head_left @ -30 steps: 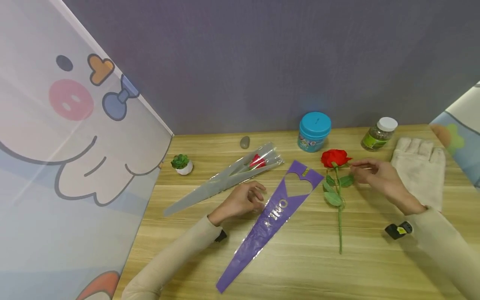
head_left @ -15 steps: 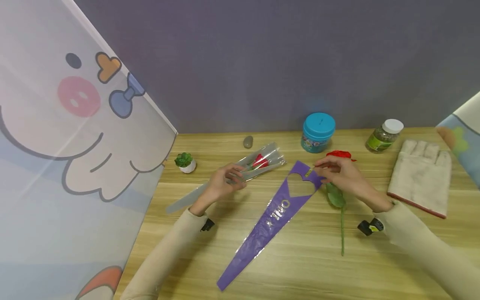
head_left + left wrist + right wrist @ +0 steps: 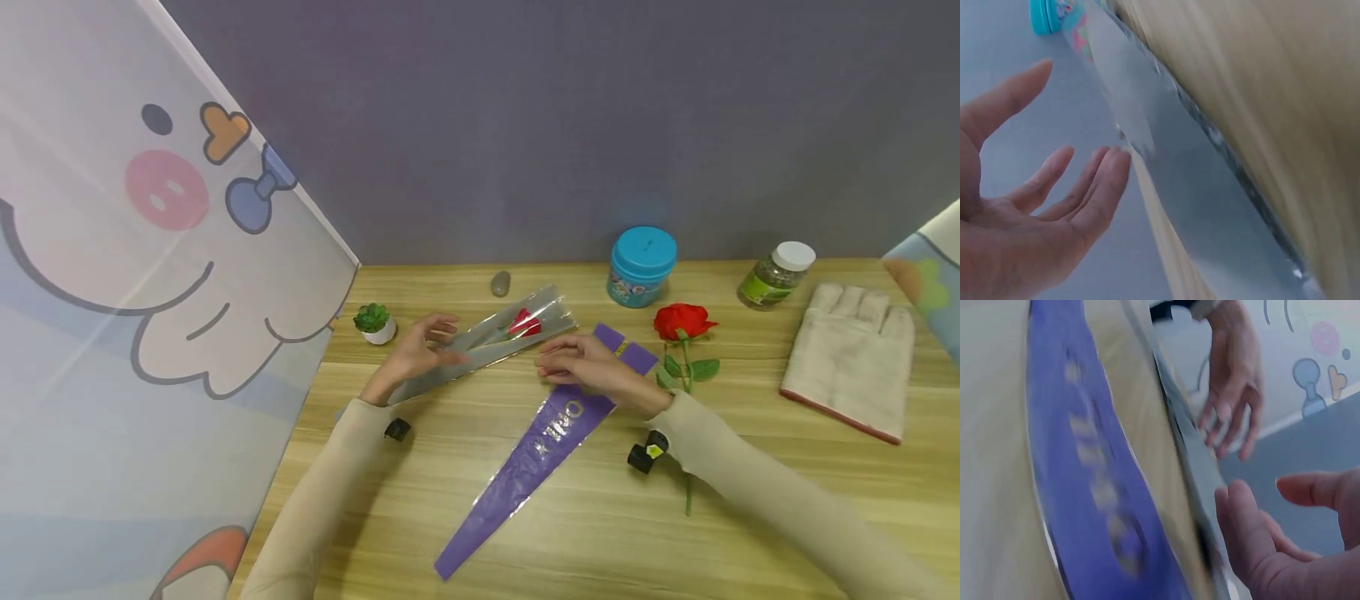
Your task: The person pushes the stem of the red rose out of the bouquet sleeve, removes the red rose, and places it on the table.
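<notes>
My left hand (image 3: 420, 350) hovers over the lower part of a grey, clear-fronted flower sleeve (image 3: 487, 350) with a red rose (image 3: 525, 323) inside. In the left wrist view its fingers are loosely bent beside the sleeve's edge and grip nothing. My right hand (image 3: 588, 367) reaches across a purple flower sleeve (image 3: 517, 475), hiding its heart-shaped window. Its fingers point left toward the grey sleeve and hold nothing. A loose red rose (image 3: 681, 321) with green leaves lies to the right, its stem partly hidden by my right sleeve.
A blue lidded tub (image 3: 642, 267) and a white-capped jar (image 3: 776, 275) stand at the back. White gloves (image 3: 851, 362) lie at the right. A small potted succulent (image 3: 375, 323) and a grey stone (image 3: 500, 283) are at the left and back.
My right hand has swept left from beside the loose rose, over the purple sleeve. My left hand has moved left and slightly away from me, over the grey sleeve.
</notes>
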The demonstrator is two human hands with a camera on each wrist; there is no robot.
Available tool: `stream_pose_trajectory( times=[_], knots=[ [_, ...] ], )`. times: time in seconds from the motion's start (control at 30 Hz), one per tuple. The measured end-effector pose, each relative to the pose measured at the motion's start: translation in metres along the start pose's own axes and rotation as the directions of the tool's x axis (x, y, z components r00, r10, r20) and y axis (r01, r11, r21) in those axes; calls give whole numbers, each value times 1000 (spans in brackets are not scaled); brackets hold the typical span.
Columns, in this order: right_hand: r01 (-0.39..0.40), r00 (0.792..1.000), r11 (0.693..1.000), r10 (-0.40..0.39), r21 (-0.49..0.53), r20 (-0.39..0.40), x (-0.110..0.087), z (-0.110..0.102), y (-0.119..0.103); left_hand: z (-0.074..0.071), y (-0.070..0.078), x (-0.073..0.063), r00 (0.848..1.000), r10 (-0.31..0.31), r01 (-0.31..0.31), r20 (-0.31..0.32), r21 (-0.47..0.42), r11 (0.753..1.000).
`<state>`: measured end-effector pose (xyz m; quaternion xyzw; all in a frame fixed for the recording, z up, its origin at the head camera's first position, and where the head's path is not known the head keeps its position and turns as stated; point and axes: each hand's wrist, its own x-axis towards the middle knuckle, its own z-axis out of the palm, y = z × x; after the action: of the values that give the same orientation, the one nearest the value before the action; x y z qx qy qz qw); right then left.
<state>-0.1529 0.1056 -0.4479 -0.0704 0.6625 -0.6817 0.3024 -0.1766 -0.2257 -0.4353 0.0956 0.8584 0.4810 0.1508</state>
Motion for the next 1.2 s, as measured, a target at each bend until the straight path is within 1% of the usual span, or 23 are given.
stream_pose_trajectory(
  times=[0.07, 0.2, 0.37, 0.47, 0.57, 0.73, 0.97, 1.07, 1.2],
  knots=[
    [-48, 999, 998, 47, 48, 16, 6, 10, 3, -3, -2, 3, 1000, -13, 13, 16, 0, 1000],
    [-102, 994, 983, 96, 155, 49, 17, 25, 9, -7, -4, 8, 998, -51, 50, 45, 14, 999],
    [-156, 988, 939, 145, 306, 61, 26, 36, 14, -7, -5, 12, 991, -118, 113, 70, 74, 991],
    [-174, 985, 923, 168, 344, 46, 29, 40, 14, -6, -5, 13, 984, -160, 152, 79, 106, 983],
    [-170, 985, 917, 171, 360, 29, 31, 41, 15, -5, -5, 14, 981, -178, 166, 76, 144, 976],
    [-164, 986, 911, 168, 379, 21, 35, 41, 17, -3, -7, 12, 984, -163, 146, 76, 192, 971],
    [-146, 988, 904, 151, 403, 19, 35, 41, 17, 0, -8, 9, 988, -122, 104, 92, 182, 978],
    [-136, 989, 908, 149, 397, -1, 34, 41, 16, 2, -6, 8, 990, -96, 76, 99, 184, 980],
    [-97, 993, 925, 117, 366, -33, 31, 41, 14, 4, -1, 5, 994, -39, 19, 98, 205, 979]
  ],
)
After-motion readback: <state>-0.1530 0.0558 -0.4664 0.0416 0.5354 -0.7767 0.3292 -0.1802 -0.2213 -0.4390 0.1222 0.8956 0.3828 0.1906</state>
